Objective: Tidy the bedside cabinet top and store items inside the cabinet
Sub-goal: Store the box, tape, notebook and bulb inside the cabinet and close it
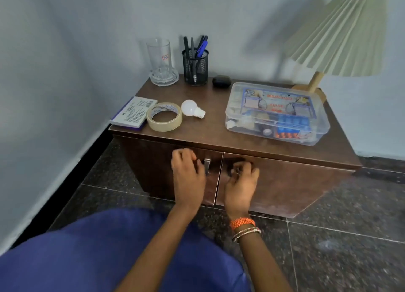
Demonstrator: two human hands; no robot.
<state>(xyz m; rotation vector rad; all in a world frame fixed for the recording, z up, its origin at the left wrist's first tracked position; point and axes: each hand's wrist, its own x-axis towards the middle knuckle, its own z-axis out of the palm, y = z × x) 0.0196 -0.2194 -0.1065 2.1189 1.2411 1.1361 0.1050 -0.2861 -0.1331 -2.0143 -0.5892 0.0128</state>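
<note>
A low brown cabinet [219, 136] stands against the wall with two front doors, both closed. My left hand [188, 175] is at the left door beside its metal handle [207, 165], fingers curled. My right hand [241, 182] is on the right door [295, 182], fingers curled over that door's handle, which is hidden. On top lie a notepad [131, 113], a roll of tape [164, 116], a white bulb [191, 108] and a clear plastic first-aid box [276, 113].
At the back of the top stand a glass on a glass dish [162, 63], a mesh pen holder [195, 66], a small black case [221, 81] and a lamp [341, 37]. Dark tiled floor lies around the cabinet; the wall is close on the left.
</note>
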